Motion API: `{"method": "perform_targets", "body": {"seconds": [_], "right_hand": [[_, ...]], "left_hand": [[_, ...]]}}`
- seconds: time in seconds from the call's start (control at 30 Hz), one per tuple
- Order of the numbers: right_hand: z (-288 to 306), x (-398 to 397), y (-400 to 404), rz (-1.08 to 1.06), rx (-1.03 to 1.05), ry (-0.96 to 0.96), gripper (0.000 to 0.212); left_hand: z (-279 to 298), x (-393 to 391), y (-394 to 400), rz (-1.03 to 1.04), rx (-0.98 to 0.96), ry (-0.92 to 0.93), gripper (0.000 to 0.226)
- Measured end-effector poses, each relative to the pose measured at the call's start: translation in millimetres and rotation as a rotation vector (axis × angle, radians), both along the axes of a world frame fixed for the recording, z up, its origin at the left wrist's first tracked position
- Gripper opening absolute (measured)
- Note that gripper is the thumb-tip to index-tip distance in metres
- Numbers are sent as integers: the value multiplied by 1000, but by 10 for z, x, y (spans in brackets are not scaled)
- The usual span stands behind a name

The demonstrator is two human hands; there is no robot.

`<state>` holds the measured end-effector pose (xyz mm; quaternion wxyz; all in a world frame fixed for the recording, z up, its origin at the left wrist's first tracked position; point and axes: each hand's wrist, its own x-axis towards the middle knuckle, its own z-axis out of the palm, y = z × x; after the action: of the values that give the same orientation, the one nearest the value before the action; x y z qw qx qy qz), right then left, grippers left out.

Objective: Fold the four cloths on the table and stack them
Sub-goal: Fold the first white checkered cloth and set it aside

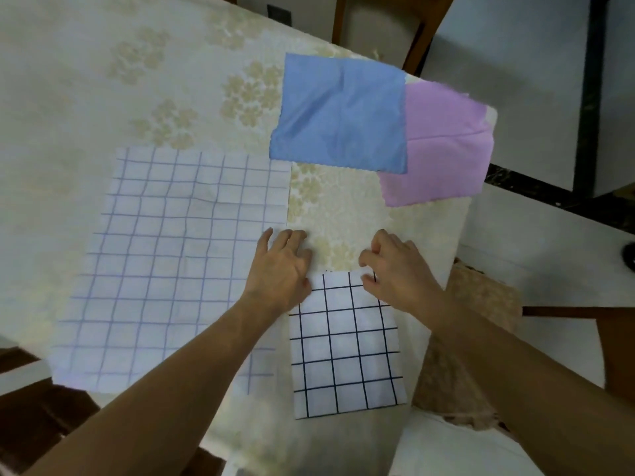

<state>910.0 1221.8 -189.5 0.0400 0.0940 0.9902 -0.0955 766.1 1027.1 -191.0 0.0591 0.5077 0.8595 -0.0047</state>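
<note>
— Cream cloth with pale flower prints covers the table (103, 80); wooden chairs (422, 25) stand past its far edge and pale floor shows to the right. What lies on it?

— Four cloths. The big checked cloth (165, 262), white with faint purple lines, lies flat and unfolded on the left. The small checked cloth (347, 352), white with dark lines, lies near the front edge, just right of the big one; whether their edges overlap is hidden by the left forearm.

— And the coloured ones?

— The blue cloth (340, 111) lies at the far right, its near left corner touching or just over the big checked cloth's far right corner. It overlaps the left part of the pink cloth (443, 156), which reaches the table's right edge and shows a crease across its middle.

— Where are the hands?

— Both are at the far edge of the small checked cloth. The left hand (281, 266) rests palm down at the far left corner, fingers loosely bent and spread, some on the tablecloth; it does not plainly grip anything. The right hand (395, 269) is at the far right corner, fingers curled, thumb and fingertips pinching the cloth's edge.

— Anything else?

— A tan lacy fabric (474, 355) hangs beside the table's right side, under the right forearm.
</note>
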Motion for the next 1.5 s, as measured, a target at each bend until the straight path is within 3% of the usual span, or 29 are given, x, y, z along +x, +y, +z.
{"method": "perform_targets", "body": {"seconds": [0.47,0.73,0.9,1.13,1.5], "right_hand": [[-36,-187,-56,57,12,-164,15],[-2,-154,-38,85,-9,-216,17],[66,-126,-26,77,-113,-228,42],[82,-122,-20,92,-186,-159,22],[207,-105,72,149,-85,9,9]], "left_hand": [[3,-33,102,-128,-108,-23,42],[-20,-22,109,-169,-63,-7,33],[-47,-32,99,-235,40,22,25],[55,-39,138,-276,174,35,22],[213,-81,103,-232,44,54,20]]}}
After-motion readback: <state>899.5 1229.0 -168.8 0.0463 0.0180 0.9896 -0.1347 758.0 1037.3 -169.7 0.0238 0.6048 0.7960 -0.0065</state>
